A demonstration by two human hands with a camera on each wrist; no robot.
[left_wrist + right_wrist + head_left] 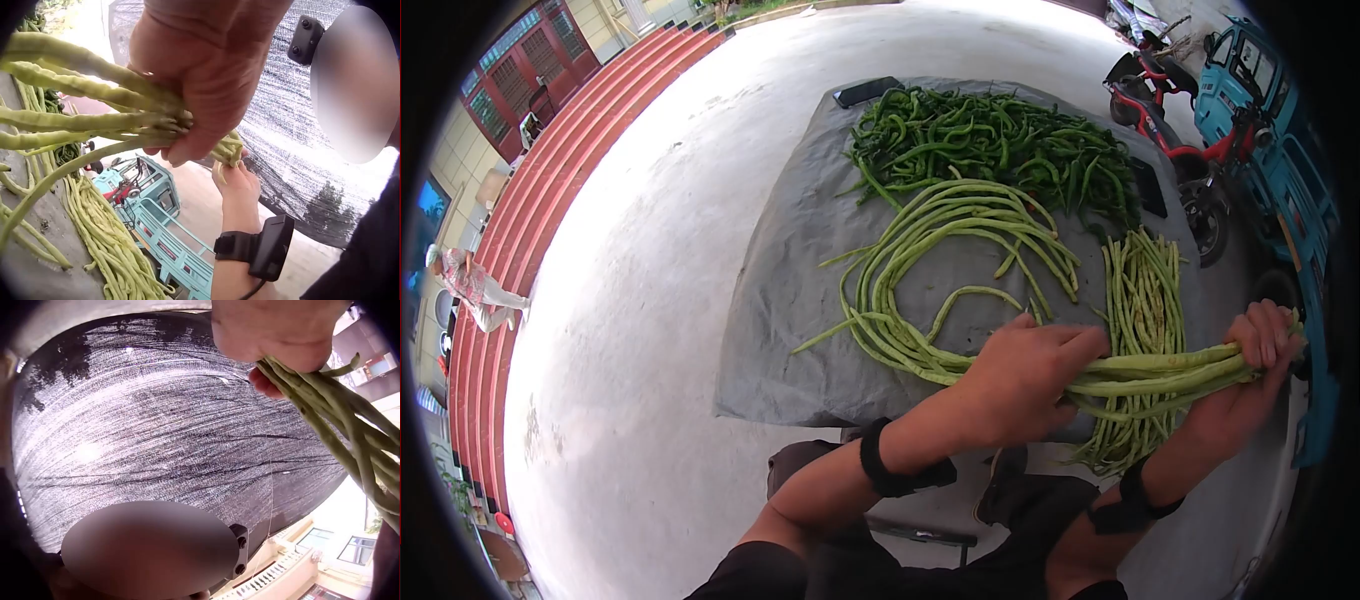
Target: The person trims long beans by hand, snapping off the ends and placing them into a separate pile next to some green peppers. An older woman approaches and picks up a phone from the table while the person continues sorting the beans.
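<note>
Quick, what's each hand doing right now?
Left hand: closed around the bundle of long beans.
Right hand: closed around the same bundle, near its ends.

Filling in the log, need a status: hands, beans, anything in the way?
Left hand grips the long beans partway along; right hand holds one end. Loose lengths curl on grey cloth. Bean pile underneath; nothing seen blocking.

Green-and-yellow beans (1150,290) on a plain grey cloth (780,290).
</note>
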